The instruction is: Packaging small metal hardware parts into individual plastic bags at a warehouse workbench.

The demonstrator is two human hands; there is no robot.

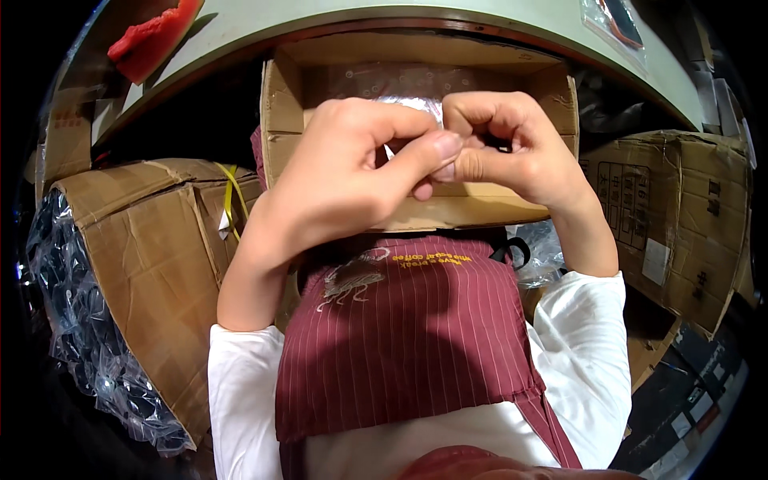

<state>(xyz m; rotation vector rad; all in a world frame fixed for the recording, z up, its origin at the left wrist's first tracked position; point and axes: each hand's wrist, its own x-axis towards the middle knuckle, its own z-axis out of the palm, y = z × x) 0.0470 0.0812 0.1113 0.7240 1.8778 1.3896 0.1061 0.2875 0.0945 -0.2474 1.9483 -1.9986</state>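
Note:
My left hand (356, 164) and my right hand (512, 148) meet above an open cardboard box (280, 164). Both are closed, thumbs and fingertips pinched together at one spot. Whatever sits between the fingertips is covered by them and too small to make out. Behind the fingers, inside the box, some clear shiny plastic (412, 104) catches the light; whether it touches my hands I cannot tell.
A pale table (384, 20) curves across the far side, with a watermelon slice (152, 40) at its left and a clear plastic packet (616, 28) at its right. Large cartons stand at left (148, 232) and right (640, 208). Wrapped dark items (88, 320) fill the left carton.

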